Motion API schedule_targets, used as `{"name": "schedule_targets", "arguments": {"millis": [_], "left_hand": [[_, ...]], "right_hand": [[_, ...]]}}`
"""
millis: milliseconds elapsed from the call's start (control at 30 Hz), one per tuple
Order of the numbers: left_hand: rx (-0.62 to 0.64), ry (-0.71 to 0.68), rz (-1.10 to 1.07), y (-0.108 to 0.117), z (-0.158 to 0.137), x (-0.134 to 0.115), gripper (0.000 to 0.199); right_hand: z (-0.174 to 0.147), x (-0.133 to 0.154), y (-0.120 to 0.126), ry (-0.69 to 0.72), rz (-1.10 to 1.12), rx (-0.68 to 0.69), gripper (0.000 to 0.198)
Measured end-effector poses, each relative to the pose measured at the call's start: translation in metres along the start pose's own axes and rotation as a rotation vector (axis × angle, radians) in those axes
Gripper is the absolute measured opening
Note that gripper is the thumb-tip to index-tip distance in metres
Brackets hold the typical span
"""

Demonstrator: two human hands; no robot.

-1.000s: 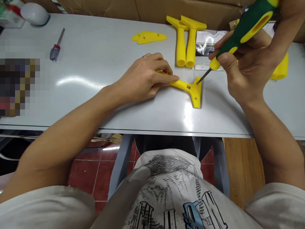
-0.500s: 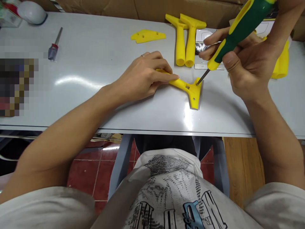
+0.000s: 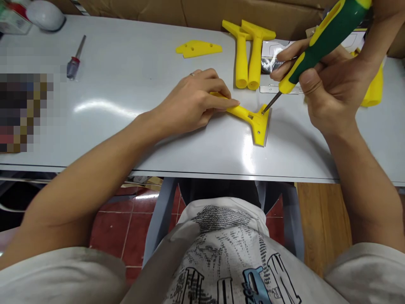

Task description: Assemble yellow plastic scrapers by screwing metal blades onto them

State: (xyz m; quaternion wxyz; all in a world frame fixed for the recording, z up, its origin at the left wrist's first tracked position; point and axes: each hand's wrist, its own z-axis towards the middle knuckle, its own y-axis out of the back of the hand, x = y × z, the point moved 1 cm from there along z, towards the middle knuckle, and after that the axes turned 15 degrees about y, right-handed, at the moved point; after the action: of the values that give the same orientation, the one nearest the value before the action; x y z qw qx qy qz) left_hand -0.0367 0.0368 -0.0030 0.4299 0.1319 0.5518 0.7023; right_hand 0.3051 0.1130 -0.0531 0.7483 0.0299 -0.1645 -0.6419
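Note:
My left hand (image 3: 201,101) is closed around the handle of a yellow scraper (image 3: 260,122) and presses it to the table. The scraper lies flat, its head to the right with a thin metal blade along the far right edge. One screw shows in the lower part of the head. My right hand (image 3: 332,86) grips a green and yellow screwdriver (image 3: 322,46), held at a slant. Its tip touches the scraper head at the upper screw spot. Part of the scraper handle is hidden under my left fingers.
Two yellow scraper handles (image 3: 255,59) stand side by side behind my hands, near a flat yellow plate (image 3: 201,48). Beside them lies a metal blade strip (image 3: 272,89). A small screwdriver (image 3: 74,63) rests at left. Cardboard (image 3: 152,12) lines the back; more yellow parts (image 3: 375,90) are at right.
The whole view has shifted slightly. Both hands, the screwdriver and the scraper keep almost the same positions, with the screwdriver tip still on the scraper head.

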Motion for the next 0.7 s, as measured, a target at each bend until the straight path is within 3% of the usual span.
{"name": "schedule_targets", "arguments": {"millis": [133, 267, 400, 500, 633, 700], "left_hand": [[-0.010, -0.002, 0.003, -0.001, 0.000, 0.000, 0.041], [-0.013, 0.000, -0.004, -0.001, 0.000, 0.001, 0.041], [-0.016, 0.005, -0.014, -0.001, 0.001, 0.002, 0.043], [-0.015, 0.005, -0.020, -0.003, 0.000, 0.002, 0.043], [-0.031, 0.005, -0.030, -0.005, -0.002, 0.000, 0.043], [-0.040, 0.001, -0.025, -0.006, -0.003, 0.000, 0.043]], "right_hand": [[-0.001, 0.000, 0.011, -0.086, -0.063, 0.021, 0.120], [0.026, 0.033, 0.008, -0.104, -0.047, 0.056, 0.093], [0.057, 0.073, -0.010, -0.194, 0.097, 0.226, 0.070], [0.061, 0.081, -0.022, -0.126, 0.177, 0.255, 0.065], [0.052, 0.063, -0.027, 0.048, 0.216, 0.091, 0.068], [0.050, 0.054, -0.025, 0.058, 0.170, 0.066, 0.069]]}}
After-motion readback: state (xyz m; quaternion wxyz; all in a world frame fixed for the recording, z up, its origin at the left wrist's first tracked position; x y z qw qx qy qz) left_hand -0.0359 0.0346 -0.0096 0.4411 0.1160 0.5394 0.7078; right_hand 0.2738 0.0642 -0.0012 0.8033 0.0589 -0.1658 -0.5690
